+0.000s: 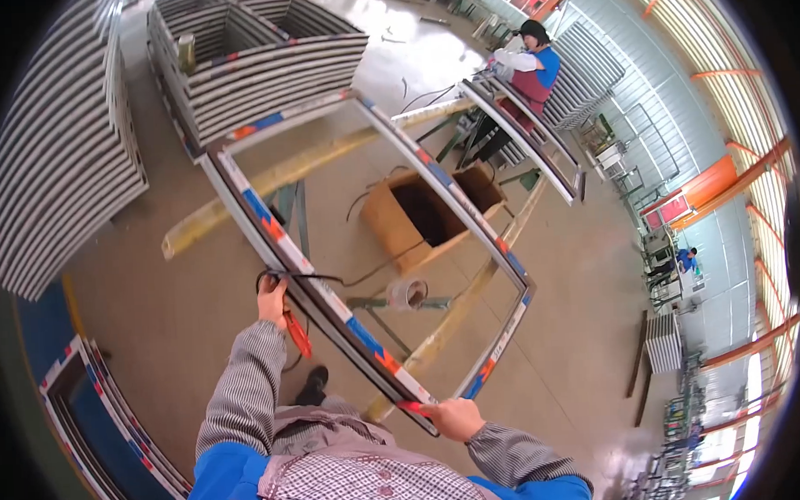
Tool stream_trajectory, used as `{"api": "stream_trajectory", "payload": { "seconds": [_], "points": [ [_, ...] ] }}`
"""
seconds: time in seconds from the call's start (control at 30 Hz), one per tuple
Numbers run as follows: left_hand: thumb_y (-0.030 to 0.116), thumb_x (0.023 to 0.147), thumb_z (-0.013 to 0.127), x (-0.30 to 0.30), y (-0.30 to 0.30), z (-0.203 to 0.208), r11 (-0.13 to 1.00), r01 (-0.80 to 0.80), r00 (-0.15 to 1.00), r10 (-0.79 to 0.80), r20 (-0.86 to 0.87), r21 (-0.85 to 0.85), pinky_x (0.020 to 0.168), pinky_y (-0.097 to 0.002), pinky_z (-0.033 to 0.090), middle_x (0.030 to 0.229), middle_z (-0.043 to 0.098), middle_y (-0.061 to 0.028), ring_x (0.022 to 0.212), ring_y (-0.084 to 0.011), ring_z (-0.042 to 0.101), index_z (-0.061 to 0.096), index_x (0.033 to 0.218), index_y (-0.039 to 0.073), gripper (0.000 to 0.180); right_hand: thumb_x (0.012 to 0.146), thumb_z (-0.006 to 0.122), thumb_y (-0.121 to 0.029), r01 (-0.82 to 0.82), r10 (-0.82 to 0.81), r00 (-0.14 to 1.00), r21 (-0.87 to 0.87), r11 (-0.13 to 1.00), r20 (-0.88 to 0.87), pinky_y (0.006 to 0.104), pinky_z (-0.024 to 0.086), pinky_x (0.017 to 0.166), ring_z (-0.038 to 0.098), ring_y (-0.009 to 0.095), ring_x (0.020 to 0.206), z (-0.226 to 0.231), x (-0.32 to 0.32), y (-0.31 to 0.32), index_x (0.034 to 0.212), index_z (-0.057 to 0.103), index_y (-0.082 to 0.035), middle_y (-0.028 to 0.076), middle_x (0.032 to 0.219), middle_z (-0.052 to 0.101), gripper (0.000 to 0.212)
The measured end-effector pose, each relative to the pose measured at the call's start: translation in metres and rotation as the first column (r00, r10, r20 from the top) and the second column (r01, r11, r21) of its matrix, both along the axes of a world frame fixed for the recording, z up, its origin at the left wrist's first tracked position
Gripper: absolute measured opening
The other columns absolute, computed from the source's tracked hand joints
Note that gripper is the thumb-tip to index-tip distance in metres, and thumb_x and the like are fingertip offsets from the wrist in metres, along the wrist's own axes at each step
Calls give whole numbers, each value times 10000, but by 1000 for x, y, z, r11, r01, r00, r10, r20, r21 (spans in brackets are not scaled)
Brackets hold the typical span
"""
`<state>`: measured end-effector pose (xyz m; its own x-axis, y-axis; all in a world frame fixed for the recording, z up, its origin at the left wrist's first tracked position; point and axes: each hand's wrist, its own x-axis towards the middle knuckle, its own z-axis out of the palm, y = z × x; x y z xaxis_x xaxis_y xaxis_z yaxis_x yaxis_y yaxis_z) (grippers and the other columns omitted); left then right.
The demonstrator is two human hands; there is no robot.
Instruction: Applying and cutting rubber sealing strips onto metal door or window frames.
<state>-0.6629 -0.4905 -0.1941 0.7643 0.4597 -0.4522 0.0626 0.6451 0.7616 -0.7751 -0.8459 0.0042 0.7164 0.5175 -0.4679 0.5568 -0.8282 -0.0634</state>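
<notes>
1. the rectangular frame point(329, 296), pale with printed film and a dark edge, lies in front of you, carried on a yellowish far beam point(283, 172) and a near beam point(455, 323). its long axis runs aslant, from far left to near right.
2. your left hand point(272, 298) is at the outer edge of the left long side, around midway along. its fingers are bent together on a black strip point(317, 277); the strip crosses that side just beside them and trails toward the open cardboard box point(388, 224) below.
3. a red tool point(298, 335) shows just under your left hand; you cannot tell from here whether the palm holds it or it hangs.
4. your right hand point(456, 418) is at the near corner, its fingers curled, with something red beside their tips. whether they are clamped on the frame, you cannot tell.
5. the relation that counts: the left long side runs between your two hands, the left one farther along it, the right one at its near end. from your left fingers the frame's opening lies to the right; the left hand is nearer the strip's crossing.
6. stacked frames point(275, 82) stand beyond the far end.
</notes>
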Motion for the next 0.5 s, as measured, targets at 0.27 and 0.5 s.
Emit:
{"api": "stream_trajectory", "payload": {
  "seconds": [0.27, 0.5],
  "points": [
    [67, 771, 588, 44, 78, -19, 998, -69, 997, 69, -18, -7, 360, -172, 266, 672, 435, 57, 456, -32, 348, 402, 1197, 200, 484, 751, 499, -150, -93, 72, 994, 263, 960, 88, 395, 473, 512, 607, 287, 628, -28, 114, 181, 1036, 549, -232, 99, 675, 600, 300],
    [63, 767, 596, 74, 135, -4, 994, -106, 992, 107, 59, -18, 372, -164, 247, 714, 442, 63, 466, -24, 334, 376, 1205, 210, 513, 781, 462, -178, 40, -41, 998, -28, 999, -47, 404, 456, 478, 589, 286, 557, 5, 60, 99, 1164, 470, -423, 102, 603, 571, 454]
  ]
}}
